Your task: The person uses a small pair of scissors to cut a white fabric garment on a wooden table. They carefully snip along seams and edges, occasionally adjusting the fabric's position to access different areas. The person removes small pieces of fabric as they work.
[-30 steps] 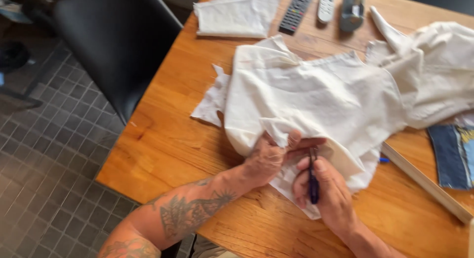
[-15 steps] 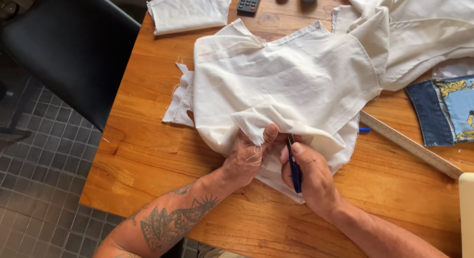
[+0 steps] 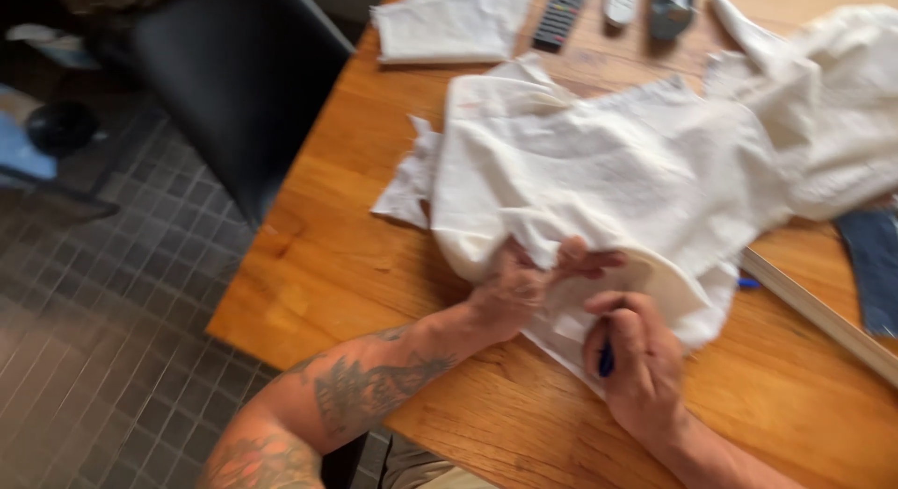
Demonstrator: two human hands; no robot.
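A large piece of cream cloth (image 3: 617,171) lies spread over the wooden table (image 3: 355,255). My left hand (image 3: 524,288) pinches a fold of this cloth near its front edge and lifts it a little. Just beside it, my right hand (image 3: 636,363) rests on the cloth's lower layer and grips a dark blue pen (image 3: 606,360), held upright with its tip toward the fabric. The picture is blurred by head motion.
A folded cream cloth (image 3: 449,26), two remote controls (image 3: 561,12) and a grey device (image 3: 669,7) lie at the table's far edge. A long wooden ruler (image 3: 814,311) and blue patterned fabric (image 3: 875,265) are at the right. A black chair (image 3: 243,87) stands at the left on grey tiles.
My left hand has raised the fold higher and its fingers have spread along it. My right hand has slid down and right with the pen. The view has shifted and blurred.
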